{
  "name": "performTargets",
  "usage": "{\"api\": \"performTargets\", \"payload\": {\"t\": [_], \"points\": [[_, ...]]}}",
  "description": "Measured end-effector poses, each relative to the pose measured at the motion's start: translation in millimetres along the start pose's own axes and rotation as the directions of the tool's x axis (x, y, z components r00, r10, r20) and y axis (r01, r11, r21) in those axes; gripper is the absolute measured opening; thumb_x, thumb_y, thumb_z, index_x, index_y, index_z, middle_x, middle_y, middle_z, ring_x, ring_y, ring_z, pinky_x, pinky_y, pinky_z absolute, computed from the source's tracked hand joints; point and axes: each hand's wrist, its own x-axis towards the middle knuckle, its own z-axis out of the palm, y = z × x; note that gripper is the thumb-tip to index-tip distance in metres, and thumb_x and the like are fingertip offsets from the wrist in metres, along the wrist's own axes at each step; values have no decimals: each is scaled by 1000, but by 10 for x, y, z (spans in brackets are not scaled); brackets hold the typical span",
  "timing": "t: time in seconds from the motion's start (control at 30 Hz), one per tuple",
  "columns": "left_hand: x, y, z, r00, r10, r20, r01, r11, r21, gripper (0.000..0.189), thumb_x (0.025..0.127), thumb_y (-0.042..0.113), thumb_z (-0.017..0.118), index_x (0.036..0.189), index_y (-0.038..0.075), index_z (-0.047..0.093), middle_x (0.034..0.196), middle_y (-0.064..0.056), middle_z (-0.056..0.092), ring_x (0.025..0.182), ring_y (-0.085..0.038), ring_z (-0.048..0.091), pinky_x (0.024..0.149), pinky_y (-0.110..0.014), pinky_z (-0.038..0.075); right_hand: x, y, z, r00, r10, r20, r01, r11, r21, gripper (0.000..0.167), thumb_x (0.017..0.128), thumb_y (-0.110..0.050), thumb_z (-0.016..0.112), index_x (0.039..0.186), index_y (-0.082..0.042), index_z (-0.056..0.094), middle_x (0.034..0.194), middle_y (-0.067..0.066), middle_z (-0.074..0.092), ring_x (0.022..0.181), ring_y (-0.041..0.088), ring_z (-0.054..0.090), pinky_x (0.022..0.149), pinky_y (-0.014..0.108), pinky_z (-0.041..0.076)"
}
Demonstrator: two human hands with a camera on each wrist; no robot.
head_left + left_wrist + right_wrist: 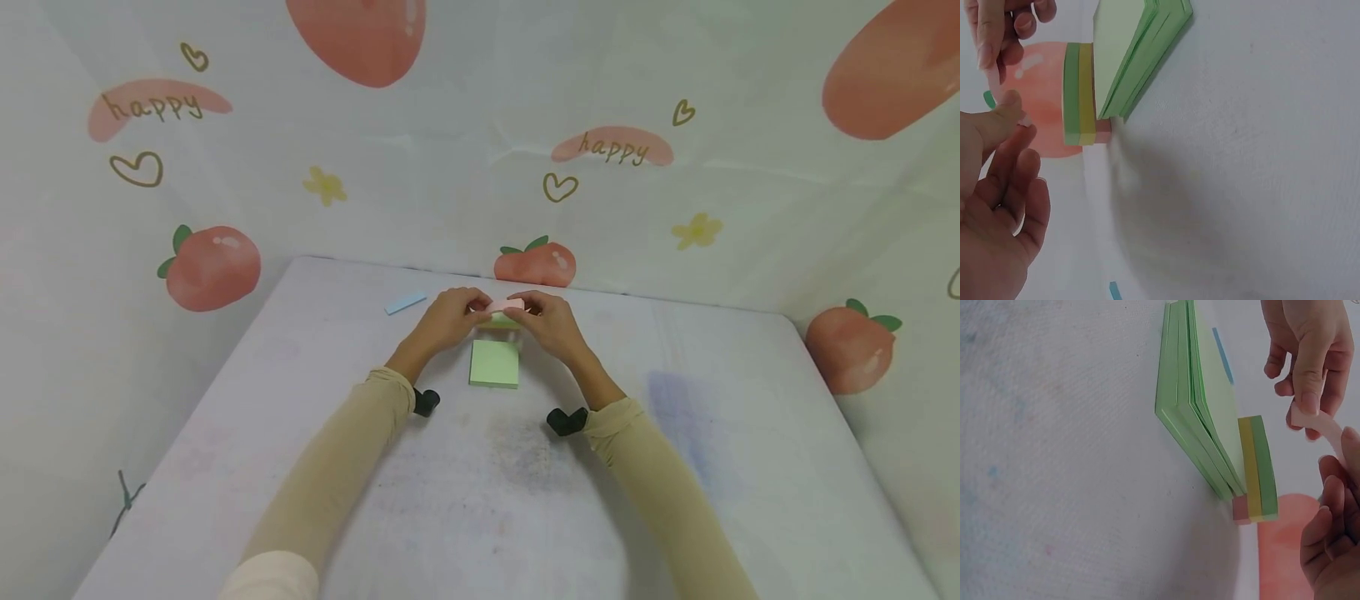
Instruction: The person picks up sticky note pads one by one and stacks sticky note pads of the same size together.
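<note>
A pink paper strip, perhaps a slim sticky-note pad (507, 305), is held up and slightly bowed at the back of the table. My left hand (452, 315) pinches one end between thumb and fingers; my right hand (551, 321) pinches the other. Just below the strip stands a small stack of narrow sticky-note pads, with a green pad (1265, 465) on top, a yellow pad (1251, 472) beneath and a pink pad (1241, 510) at the bottom. In front lies a thick square green sticky-note pad (494, 364), its layered edges showing in both wrist views.
A narrow blue strip (406, 302) lies on the table left of my left hand. The white-covered table (465, 500) ends at a back wall sheet (450, 200) printed with peaches and lettering. Black wrist mounts (567, 422) stick out inward from both sleeves.
</note>
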Motion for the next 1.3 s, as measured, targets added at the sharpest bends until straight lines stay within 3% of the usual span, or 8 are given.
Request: {"api": "performTargets", "payload": {"t": [0.23,0.47,0.77,1.1,1.3], "points": [[4,19,38,999,-33,-15,31,989,-148,29,100,28,66,123,11,67,113,-6,70,103,-21,61,93,-37,52,-2,18,-21,1000,17,-26,-17,1000,18,32,96,-30,72,118,-6,72,91,9,68,80,17,58,64,23,45],[16,31,48,999,-31,-15,27,975,-219,32,101,30,66,126,10,65,118,-6,72,107,-21,67,92,-38,55,-2,20,-19,998,52,-34,-49,995,84,34,96,-32,72,118,-6,71,86,4,65,75,14,61,60,23,45],[7,38,29,999,-54,-6,50,958,-282,34,101,33,65,126,10,65,118,-6,71,108,-22,66,91,-38,54,-14,10,-27,997,78,-11,-77,993,89,35,96,-34,72,119,-8,70,88,4,65,78,15,59,61,24,45],[20,29,48,997,-65,-33,57,976,-208,31,101,31,65,127,13,64,122,-4,68,100,-21,62,81,-33,52,-18,-9,-39,997,72,-14,-71,996,63,33,97,-28,72,121,-7,69,95,11,67,79,21,63,62,23,47],[6,61,24,996,-56,-67,46,989,-137,30,101,29,65,127,14,64,126,-4,68,94,-21,59,76,-31,49,-2,4,-61,999,38,-22,-37,998,53,39,96,-23,72,130,-5,65,103,13,68,74,16,61,62,21,46]]}}
